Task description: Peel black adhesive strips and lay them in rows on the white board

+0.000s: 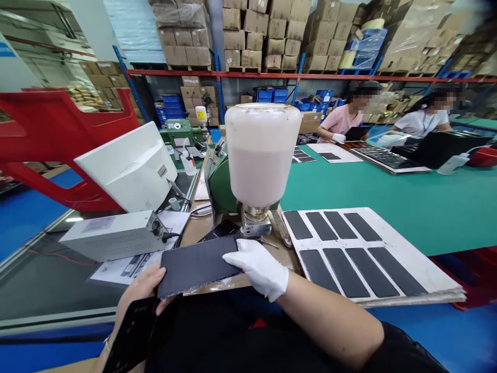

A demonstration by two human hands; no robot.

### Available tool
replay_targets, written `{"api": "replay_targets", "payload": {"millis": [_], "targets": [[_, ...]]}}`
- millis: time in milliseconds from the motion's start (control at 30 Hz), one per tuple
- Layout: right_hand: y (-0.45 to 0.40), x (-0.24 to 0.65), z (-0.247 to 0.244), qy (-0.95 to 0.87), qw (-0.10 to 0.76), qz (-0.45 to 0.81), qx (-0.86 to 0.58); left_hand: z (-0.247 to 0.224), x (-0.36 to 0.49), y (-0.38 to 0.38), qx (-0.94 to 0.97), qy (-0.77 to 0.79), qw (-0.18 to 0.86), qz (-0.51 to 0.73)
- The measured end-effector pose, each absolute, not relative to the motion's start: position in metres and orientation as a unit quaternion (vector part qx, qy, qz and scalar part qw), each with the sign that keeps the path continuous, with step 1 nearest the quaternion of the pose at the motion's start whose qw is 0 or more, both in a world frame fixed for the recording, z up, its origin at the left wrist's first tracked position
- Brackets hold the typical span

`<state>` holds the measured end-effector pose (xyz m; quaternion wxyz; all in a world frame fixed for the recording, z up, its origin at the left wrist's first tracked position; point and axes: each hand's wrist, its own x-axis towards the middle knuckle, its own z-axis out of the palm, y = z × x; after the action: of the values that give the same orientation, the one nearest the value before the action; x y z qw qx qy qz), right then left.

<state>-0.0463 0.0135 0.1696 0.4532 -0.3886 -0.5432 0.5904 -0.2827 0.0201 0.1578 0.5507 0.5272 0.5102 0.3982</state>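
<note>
Well, a dark rectangular sheet (pixel 198 267) is held between both hands, just over the tan work surface (pixel 196 233) at the near edge of the bench. The bare left hand (pixel 142 285) grips the sheet's left end, with the fingers closed around the edge. The white-gloved right hand (pixel 258 269) has its fingers pressed together and pinches the right end. A black panel (pixel 130 336) sits below the left wrist; whether it is held cannot be determined.

Just right of the sheet lies a white board (pixel 396 238) bearing eight dark strips in two rows. Directly ahead, a milky plastic bottle (pixel 261 155) stands on a metal valve (pixel 254 220) beside a green machine (pixel 217 186). To the left are a grey power unit (pixel 112 235) and a white monitor (pixel 128 168). A co-worker in pink (pixel 341 122) and a co-worker in white (pixel 421 123) sit beyond the green bench (pixel 388 207), before racked cartons (pixel 264 36).
</note>
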Motion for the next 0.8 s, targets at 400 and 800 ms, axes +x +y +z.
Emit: {"api": "replay_targets", "payload": {"millis": [400,800], "targets": [[0.011,0.011,0.145,-0.673,0.233,0.555,-0.430,0.186,-0.222,0.021,0.731,0.322,0.572,0.185],[-0.021,0.049,0.141,-0.339,0.507,0.673,-0.418,0.107,-0.143,0.057,0.544,0.172,0.790,0.222]]}}
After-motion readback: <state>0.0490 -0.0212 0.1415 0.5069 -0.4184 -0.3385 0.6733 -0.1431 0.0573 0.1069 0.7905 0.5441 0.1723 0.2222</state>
